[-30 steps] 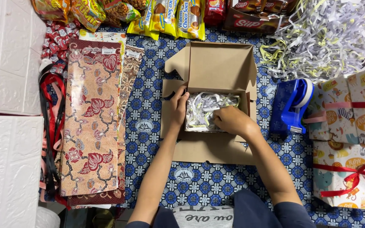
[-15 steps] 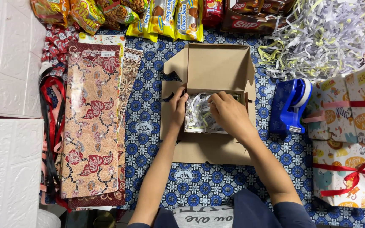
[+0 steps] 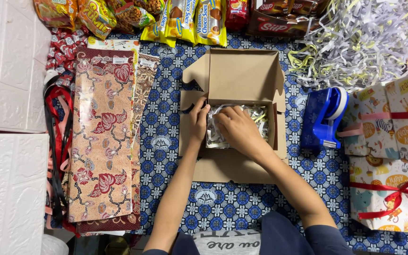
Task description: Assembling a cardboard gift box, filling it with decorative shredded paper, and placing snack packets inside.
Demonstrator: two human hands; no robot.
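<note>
Both hands inside the open cardboard box (image 3: 242, 75). Left hand (image 3: 198, 120) curled against its wall. Right hand (image 3: 236, 128) spread flat, pressing shredded paper (image 3: 260, 115).

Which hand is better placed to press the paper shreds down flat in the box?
The right hand, probably. It lies palm-down on the shreds inside the box, while the left hand is at the box's left wall, fingers over its edge, better suited to steadying it.

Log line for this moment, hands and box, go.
left hand: on box's left wall | right hand: pressing shredded paper inside | cardboard box: open, lid back | tape dispenser: right of box, untouched
</note>
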